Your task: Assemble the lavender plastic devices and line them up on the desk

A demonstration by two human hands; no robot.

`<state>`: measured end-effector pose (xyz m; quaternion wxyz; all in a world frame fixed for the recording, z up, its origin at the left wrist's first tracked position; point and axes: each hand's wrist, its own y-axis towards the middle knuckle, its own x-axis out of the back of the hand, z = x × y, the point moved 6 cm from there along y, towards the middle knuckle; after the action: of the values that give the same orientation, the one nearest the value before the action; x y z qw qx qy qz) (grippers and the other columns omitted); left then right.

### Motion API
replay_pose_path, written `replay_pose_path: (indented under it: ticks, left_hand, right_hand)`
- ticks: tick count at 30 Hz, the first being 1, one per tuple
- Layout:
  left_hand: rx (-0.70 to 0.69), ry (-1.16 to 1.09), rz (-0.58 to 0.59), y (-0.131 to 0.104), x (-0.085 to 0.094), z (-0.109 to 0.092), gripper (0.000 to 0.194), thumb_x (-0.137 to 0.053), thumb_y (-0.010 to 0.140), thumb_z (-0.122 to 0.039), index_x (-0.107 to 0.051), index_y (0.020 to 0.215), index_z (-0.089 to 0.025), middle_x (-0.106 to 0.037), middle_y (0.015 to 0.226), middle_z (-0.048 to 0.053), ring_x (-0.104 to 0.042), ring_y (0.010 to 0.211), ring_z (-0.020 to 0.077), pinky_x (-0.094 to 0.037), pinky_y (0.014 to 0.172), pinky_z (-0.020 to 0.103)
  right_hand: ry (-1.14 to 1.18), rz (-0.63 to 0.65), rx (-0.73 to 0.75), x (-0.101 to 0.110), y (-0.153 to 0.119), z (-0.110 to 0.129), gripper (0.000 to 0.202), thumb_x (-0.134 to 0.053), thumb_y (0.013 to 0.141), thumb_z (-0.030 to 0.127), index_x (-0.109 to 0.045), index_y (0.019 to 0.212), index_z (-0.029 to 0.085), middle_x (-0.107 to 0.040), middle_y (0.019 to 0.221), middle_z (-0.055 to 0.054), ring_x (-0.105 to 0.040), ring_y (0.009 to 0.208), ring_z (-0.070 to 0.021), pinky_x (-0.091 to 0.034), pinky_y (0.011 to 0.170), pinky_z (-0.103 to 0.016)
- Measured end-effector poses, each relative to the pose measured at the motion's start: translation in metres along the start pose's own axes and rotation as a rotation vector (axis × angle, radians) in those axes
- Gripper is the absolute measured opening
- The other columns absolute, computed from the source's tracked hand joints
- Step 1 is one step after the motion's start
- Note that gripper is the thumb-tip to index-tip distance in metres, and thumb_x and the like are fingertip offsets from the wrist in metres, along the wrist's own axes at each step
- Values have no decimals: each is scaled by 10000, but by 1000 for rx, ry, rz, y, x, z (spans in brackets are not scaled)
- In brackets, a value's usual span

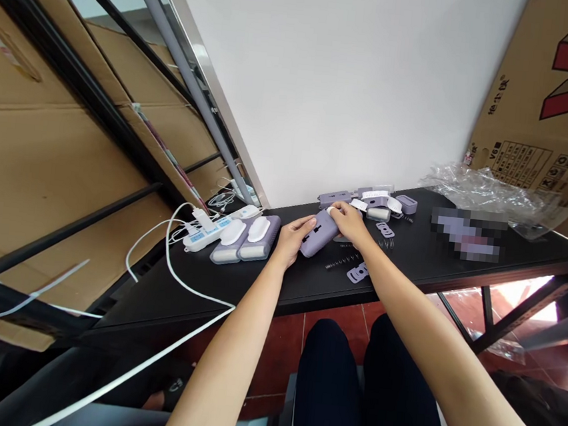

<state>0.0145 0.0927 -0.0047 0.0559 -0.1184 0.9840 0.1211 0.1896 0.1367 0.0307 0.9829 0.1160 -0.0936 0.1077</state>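
on the cardboard carton (518, 122) at right, "v6" (494, 153) heads a grid of print (524, 166) too small to read; a recycling sign (565, 161) stands beside the grid, and chinese characters (496, 99) followed by ® run up the carton's left edge.

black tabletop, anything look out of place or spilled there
Clear plastic lies crumpled by the carton, like discarded wrapping, and thin springs are scattered loose near the purple case. No spill shows.
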Motion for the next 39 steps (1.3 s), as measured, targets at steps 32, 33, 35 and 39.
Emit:
replay_pose_path:
  ticks: [32,33,35,39]
  left_hand:
    - [-73,17,-282,10,26,0,604,-891,628,-552,-765,1086,-179,-747,906,53,-650,851,168,-472,785,282]
    - [-76,15,-307,10,29,0,603,-889,628,-553,-761,1083,-179,-743,903,50,-648,848,164,-470,781,278]
    - [-83,8,-358,11,34,0,596,-881,631,-559,-754,1072,-180,-740,920,51,-648,854,161,-471,779,274]
    - [-75,-48,-434,13,43,3,603,-871,608,-586,-731,1037,-184,-738,983,62,-653,877,163,-483,773,269]
  right_hand:
    - [-401,-139,303,11,-15,26,309,-479,960,339,-715,1131,238,-757,1005,-55,-673,1009,-260,-469,948,-395]
    - [-529,-107,314,8,-16,26,295,-507,932,327,-725,1108,235,-752,1034,-72,-658,1048,-284,-446,975,-425]
    - [-769,-17,341,0,-20,23,345,-553,889,340,-722,1169,229,-724,1159,-117,-609,1160,-341,-385,1035,-493]
    - [-1049,210,253,-13,-23,4,575,-602,846,404,-627,1388,214,-610,1383,-195,-508,1295,-417,-302,1082,-566]
